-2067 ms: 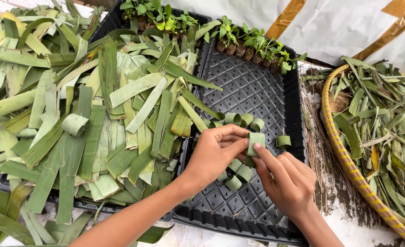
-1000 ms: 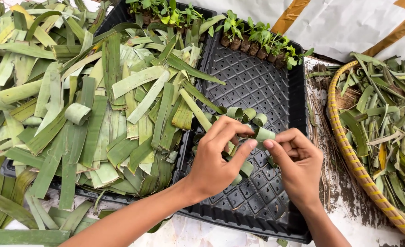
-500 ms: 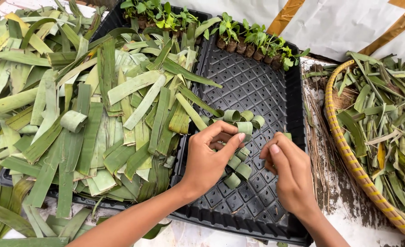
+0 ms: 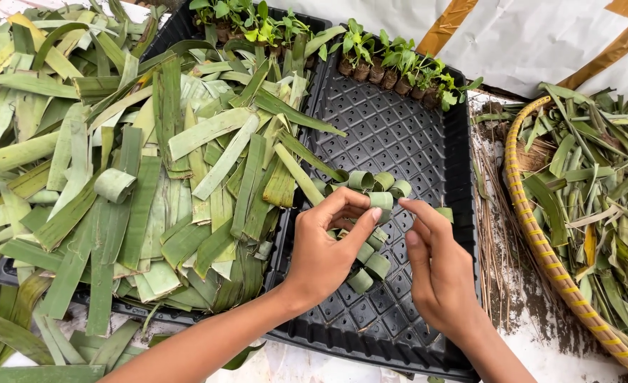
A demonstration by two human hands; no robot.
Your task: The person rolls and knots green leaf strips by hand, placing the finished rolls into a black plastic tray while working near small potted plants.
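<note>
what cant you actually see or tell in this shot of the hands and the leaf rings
Head view, the only one:
- Left hand covers part of the leaf ring it pinches, so how the ring closes is hidden.
- Right hand shows only its back; its palm side cannot be seen.
- Rings under both hands on the black tray cannot be counted.
- Woven basket is cut off by the right edge.
- Seedling pots are too small to tell apart.

A black plastic tray (image 4: 427,135) carries cut green leaf strips (image 4: 151,177), small rolled leaf rings (image 4: 371,181) and seedlings (image 4: 399,60).
</note>
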